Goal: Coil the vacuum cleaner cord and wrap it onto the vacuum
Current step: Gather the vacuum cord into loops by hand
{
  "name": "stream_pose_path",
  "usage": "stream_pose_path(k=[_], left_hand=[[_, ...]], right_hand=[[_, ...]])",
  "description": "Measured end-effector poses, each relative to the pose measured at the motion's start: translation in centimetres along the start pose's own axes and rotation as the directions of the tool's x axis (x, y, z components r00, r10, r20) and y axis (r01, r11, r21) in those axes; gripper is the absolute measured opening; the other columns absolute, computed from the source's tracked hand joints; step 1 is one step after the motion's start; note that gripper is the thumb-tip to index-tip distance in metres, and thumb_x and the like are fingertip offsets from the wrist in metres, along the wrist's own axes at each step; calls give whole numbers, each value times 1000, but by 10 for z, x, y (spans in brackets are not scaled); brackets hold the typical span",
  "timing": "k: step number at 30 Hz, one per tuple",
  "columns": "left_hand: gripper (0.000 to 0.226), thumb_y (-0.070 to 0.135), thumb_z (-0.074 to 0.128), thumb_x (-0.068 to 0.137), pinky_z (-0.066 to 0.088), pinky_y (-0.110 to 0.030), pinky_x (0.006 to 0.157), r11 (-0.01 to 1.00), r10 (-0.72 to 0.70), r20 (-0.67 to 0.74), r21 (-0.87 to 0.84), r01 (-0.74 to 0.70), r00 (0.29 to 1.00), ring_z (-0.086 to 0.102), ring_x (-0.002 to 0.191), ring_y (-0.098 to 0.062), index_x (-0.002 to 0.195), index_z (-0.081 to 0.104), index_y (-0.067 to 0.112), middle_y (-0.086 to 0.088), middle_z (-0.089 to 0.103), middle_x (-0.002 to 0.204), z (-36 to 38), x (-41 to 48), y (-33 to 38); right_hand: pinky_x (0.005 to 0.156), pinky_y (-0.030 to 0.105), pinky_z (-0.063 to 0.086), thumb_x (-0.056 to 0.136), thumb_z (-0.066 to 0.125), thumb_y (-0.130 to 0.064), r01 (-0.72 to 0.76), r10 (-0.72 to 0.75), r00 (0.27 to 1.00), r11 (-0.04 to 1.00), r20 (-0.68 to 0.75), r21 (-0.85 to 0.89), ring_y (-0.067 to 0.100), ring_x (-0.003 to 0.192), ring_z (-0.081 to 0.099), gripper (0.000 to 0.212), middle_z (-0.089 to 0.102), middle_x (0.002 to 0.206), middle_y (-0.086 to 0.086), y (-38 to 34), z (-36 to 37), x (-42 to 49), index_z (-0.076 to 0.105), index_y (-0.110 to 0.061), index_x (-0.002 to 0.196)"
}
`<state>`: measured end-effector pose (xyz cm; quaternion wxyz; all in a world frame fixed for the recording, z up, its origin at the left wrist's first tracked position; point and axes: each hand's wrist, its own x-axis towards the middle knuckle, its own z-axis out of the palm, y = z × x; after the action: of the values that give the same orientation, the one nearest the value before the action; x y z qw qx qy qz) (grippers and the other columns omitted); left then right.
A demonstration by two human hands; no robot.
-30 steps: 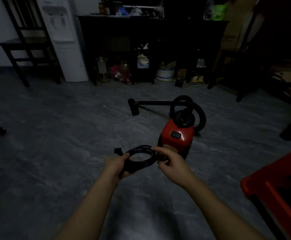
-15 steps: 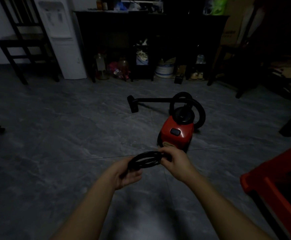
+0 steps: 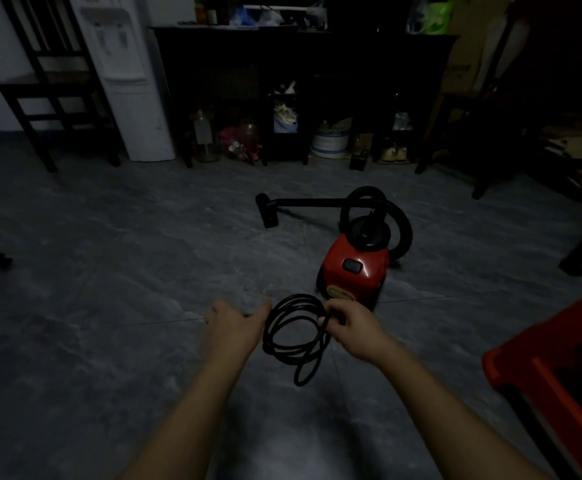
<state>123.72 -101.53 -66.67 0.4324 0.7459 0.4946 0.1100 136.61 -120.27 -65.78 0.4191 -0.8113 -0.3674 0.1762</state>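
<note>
Near the middle of the view, the black vacuum cord (image 3: 296, 336) hangs in several loose loops, one longer loop drooping lowest, just in front of the red canister vacuum (image 3: 353, 268) whose black hose (image 3: 400, 225) curls behind it. The right hand (image 3: 350, 327) pinches the coil's right side with curled fingers, while the left hand (image 3: 235, 325) spreads open just left of it, seemingly not touching. Below lies grey stone-patterned floor (image 3: 109, 271), with a dark sideboard (image 3: 300, 81) and white water dispenser (image 3: 123, 77) far off in the dim room.
</note>
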Motion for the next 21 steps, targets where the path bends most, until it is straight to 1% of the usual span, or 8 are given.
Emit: stream_pose_path(k=[3, 5, 7, 10, 12, 15, 18, 21], left_hand=[[82, 64, 66, 73, 46, -45, 100, 995, 95, -96, 18, -94, 991, 51, 118, -34, 126, 43, 6, -18, 45, 135, -5, -10, 8], [52, 46, 62, 90, 42, -33, 97, 952, 262, -18, -157, -261, 965, 51, 119, -23, 129, 47, 16, -6, 49, 136, -11, -18, 20], [67, 51, 67, 86, 39, -28, 98, 904, 382, 226, -294, -311, 896, 47, 127, -12, 142, 41, 25, 9, 45, 136, -11, -34, 33], [113, 60, 85, 59, 42, -26, 105, 878, 459, 409, -75, -472, 789, 44, 126, -4, 151, 27, 29, 17, 42, 132, -1, -49, 31], [93, 40, 88, 66, 49, -13, 90, 859, 482, 415, -51, -509, 772, 56, 114, -3, 144, 37, 28, 15, 55, 125, 1, -43, 27], [41, 15, 77, 82, 50, -10, 65, 880, 462, 395, -94, -465, 794, 70, 86, -10, 121, 62, 16, 7, 70, 95, 1, -32, 25], [20, 6, 64, 93, 54, -22, 61, 923, 350, 429, -309, -230, 833, 62, 65, -13, 112, 66, 3, -2, 65, 76, 2, -32, 29], [9, 5, 58, 97, 60, -32, 66, 870, 258, 440, -493, -9, 860, 52, 54, -11, 99, 66, 2, -4, 52, 66, 3, -34, 33]], right_hand=[[55, 10, 40, 93, 65, -14, -8, 9, 1000, 999, 29, -43, -4, 53, 48, 10, 51, 63, -11, 2, 0, 1, 65, -19, 85], [55, 11, 39, 93, 65, -18, -18, 20, 999, 997, 36, -74, -1, 56, 47, 8, 52, 63, -10, 2, 1, 1, 65, -18, 84], [59, 20, 43, 91, 65, -20, -33, 35, 999, 996, 26, -85, 6, 60, 51, 10, 55, 65, -8, 0, 1, 3, 66, -16, 82], [62, 26, 45, 89, 66, -19, -49, 50, 999, 994, 14, -93, 9, 63, 55, 16, 58, 67, -6, -1, 0, 6, 63, -24, 75], [58, 19, 41, 89, 68, -18, -51, 53, 999, 994, 15, -98, 3, 60, 50, 18, 55, 64, -9, -1, 0, 6, 61, -26, 74], [57, 16, 40, 88, 69, -20, -73, 74, 997, 995, 7, -65, 5, 61, 50, 8, 56, 66, -6, 1, -1, 5, 69, -15, 82], [61, 25, 43, 88, 71, -22, -93, 93, 995, 996, -19, 7, 12, 64, 53, 11, 60, 70, 8, 2, -4, 8, 74, -12, 88], [64, 25, 46, 85, 75, -23, -82, 86, 995, 992, -40, 96, 11, 67, 57, 16, 65, 76, 13, 2, -4, 10, 77, -15, 100]])
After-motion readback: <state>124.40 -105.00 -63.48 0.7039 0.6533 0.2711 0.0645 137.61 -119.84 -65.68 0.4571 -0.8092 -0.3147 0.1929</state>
